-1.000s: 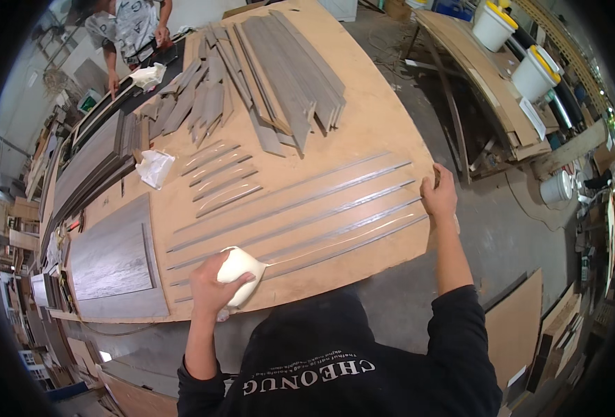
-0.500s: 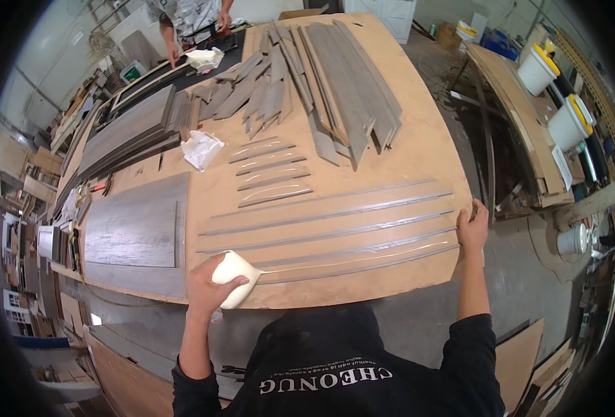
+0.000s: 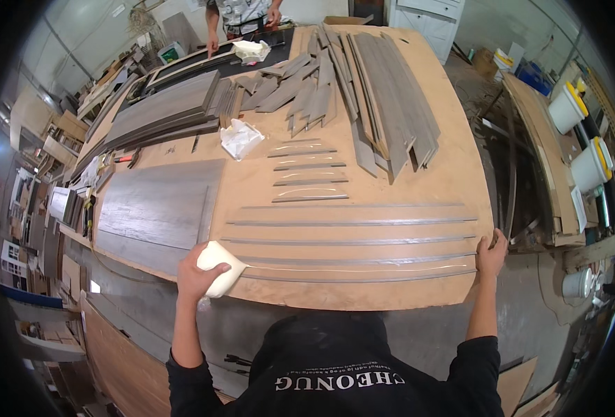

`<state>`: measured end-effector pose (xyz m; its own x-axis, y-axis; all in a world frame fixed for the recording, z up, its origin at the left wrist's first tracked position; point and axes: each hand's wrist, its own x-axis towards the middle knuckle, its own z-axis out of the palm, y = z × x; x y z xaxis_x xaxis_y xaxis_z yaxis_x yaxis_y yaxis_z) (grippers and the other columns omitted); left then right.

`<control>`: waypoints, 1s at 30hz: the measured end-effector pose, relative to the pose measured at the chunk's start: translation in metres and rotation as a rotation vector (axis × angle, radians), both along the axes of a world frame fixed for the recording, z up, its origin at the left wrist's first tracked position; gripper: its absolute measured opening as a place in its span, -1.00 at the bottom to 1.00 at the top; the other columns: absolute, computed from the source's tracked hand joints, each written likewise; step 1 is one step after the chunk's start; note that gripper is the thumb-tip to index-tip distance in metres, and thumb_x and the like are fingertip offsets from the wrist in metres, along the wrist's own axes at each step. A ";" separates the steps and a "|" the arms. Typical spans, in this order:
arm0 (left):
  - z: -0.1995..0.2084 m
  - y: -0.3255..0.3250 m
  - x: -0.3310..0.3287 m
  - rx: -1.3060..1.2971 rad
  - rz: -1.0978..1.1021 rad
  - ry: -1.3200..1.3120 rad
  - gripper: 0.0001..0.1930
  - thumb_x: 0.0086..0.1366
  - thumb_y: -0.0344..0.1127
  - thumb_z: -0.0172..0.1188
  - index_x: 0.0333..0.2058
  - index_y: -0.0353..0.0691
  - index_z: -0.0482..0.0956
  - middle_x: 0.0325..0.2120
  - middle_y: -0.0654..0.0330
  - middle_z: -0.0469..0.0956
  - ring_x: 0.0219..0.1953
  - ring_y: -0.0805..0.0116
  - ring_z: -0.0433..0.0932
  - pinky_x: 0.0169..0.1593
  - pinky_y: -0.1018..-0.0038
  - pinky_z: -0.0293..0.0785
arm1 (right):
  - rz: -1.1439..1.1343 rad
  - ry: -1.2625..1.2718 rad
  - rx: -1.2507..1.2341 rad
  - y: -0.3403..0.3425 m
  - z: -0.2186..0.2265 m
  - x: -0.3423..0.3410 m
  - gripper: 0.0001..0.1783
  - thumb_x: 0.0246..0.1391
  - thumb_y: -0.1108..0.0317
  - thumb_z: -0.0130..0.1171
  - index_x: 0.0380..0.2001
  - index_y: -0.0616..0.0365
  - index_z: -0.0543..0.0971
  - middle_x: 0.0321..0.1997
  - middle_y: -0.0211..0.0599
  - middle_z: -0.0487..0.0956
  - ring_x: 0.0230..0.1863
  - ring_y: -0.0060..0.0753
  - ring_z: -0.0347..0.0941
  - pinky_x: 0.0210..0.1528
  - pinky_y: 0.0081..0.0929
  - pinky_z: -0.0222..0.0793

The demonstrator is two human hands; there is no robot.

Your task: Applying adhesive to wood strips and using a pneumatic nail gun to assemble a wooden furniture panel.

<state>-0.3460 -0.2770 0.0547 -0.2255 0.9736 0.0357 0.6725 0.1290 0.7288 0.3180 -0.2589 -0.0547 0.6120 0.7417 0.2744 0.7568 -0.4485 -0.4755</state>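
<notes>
The left hand (image 3: 195, 274) wraps round a cream-coloured squeeze bag (image 3: 222, 271), its tip at the nearest long strip's (image 3: 356, 279) left end; the right hand's (image 3: 492, 253) fingers curl by the worktable's (image 3: 418, 296) right edge. That strip's pale bead (image 3: 356, 270) looks nearly complete. Beyond, the other long strips (image 3: 352, 242) show no clear bead; four short strips (image 3: 311, 197) farther off carry theirs.

pale wall (image 3: 491, 31), white cabinet (image 3: 424, 21) at back, grey floor (image 3: 418, 332)
</notes>
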 end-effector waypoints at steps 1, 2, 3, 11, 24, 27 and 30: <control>0.003 0.000 -0.001 0.000 0.011 0.002 -0.41 -0.14 -0.34 0.55 -0.08 -0.36 0.56 -0.38 0.11 0.65 -0.32 0.41 0.59 -0.19 0.45 0.54 | 0.009 0.002 0.003 -0.001 -0.002 0.002 -0.46 0.07 0.20 0.18 0.12 0.13 0.42 0.16 -0.09 0.42 0.21 0.02 0.32 0.23 -0.19 0.25; 0.006 0.000 -0.003 -0.001 0.023 0.004 -0.42 -0.13 -0.34 0.54 -0.08 -0.36 0.55 -0.38 0.12 0.64 -0.32 0.42 0.59 -0.19 0.45 0.53 | 0.021 -0.011 0.017 -0.001 -0.005 0.005 -0.46 0.07 0.21 0.18 0.12 0.13 0.42 0.16 -0.09 0.42 0.21 0.02 0.32 0.23 -0.19 0.25; 0.007 0.000 -0.006 0.003 0.030 0.006 -0.42 -0.13 -0.34 0.54 -0.08 -0.36 0.55 -0.38 0.12 0.64 -0.32 0.42 0.59 -0.19 0.45 0.53 | 0.031 -0.024 0.033 -0.002 -0.008 0.008 -0.47 0.08 0.21 0.18 0.12 0.13 0.42 0.16 -0.09 0.42 0.21 0.02 0.31 0.23 -0.18 0.25; 0.004 -0.002 -0.039 -0.042 0.096 0.020 -0.33 -0.16 -0.21 0.58 -0.05 -0.35 0.56 -0.35 0.06 0.66 -0.28 0.34 0.63 -0.16 0.42 0.53 | 0.040 -0.032 0.065 0.000 -0.013 0.008 -0.48 0.05 0.23 0.18 0.08 0.17 0.42 0.11 -0.09 0.43 0.17 0.01 0.35 0.19 -0.19 0.29; -0.003 -0.003 -0.041 -0.072 0.071 0.286 -0.35 -0.16 -0.23 0.57 -0.04 -0.28 0.56 -0.32 0.03 0.66 -0.28 0.25 0.64 -0.16 0.34 0.54 | 0.025 -0.019 0.028 -0.005 0.000 -0.003 -0.48 0.09 0.20 0.13 0.09 0.21 0.43 0.13 -0.03 0.43 0.18 0.05 0.33 0.24 -0.20 0.23; 0.004 0.003 -0.031 -0.054 0.238 0.122 -0.33 -0.13 -0.29 0.52 0.02 -0.28 0.51 -0.25 0.04 0.62 -0.20 0.22 0.59 -0.07 0.33 0.50 | 0.004 0.062 0.095 -0.012 -0.013 0.017 -0.51 0.06 0.28 0.17 0.07 0.20 0.46 0.09 -0.03 0.44 0.15 -0.01 0.38 0.20 -0.25 0.29; -0.007 0.014 -0.020 0.129 0.116 -0.466 -0.29 0.09 -0.35 0.30 0.24 -0.31 0.28 0.05 0.03 0.44 0.01 0.21 0.48 0.08 0.33 0.45 | -0.027 -0.113 0.023 -0.009 -0.018 0.021 -0.48 -0.01 0.25 0.22 0.06 0.09 0.47 0.06 -0.14 0.48 0.13 -0.06 0.39 0.19 -0.22 0.30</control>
